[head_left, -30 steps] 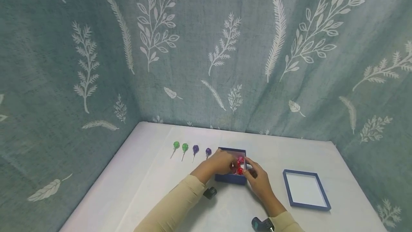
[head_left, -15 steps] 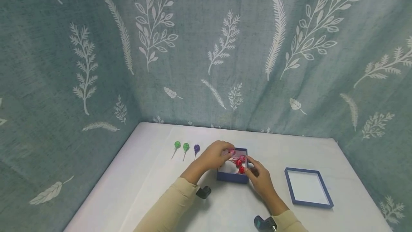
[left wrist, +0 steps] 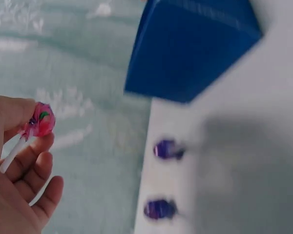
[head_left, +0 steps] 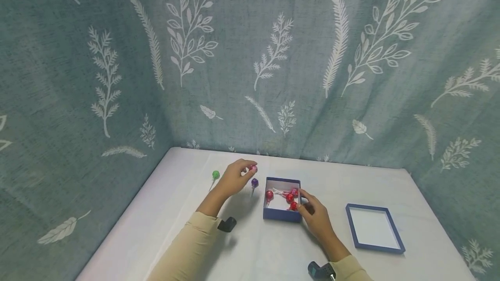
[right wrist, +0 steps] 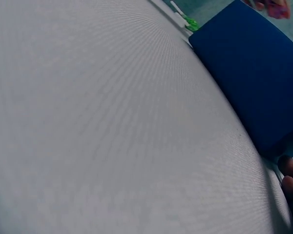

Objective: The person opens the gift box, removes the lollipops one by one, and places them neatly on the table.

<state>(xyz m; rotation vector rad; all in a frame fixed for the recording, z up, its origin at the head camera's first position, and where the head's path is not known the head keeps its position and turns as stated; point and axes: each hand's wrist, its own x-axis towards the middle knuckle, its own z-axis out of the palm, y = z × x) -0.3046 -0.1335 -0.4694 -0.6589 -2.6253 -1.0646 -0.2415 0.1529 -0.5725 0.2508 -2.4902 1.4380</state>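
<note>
My left hand [head_left: 233,178] pinches a pink-wrapped lollipop [left wrist: 43,120] between thumb and finger, raised over the table left of the box. Beside that hand lies a purple lollipop [head_left: 254,183]; a green lollipop [head_left: 215,174] is on its other side. The left wrist view has two purple lollipops, the nearer one [left wrist: 160,209] blurred. Several red and pink lollipops, one red lollipop [head_left: 269,194] on the left side, lie inside the open blue box [head_left: 282,216]. My right hand [head_left: 317,218] holds the box's right wall, thumb and index finger at its rim.
A blue-edged lid [head_left: 373,228] with a white inside lies on the white table [head_left: 273,255] at the right. A patterned green-blue curtain [head_left: 234,77] hangs behind and to the left of the table.
My left hand has moved out of the box, up and left, carrying the pink lollipop. A lone red lollipop now shows at the box's left. The right hand has stayed at the box.
</note>
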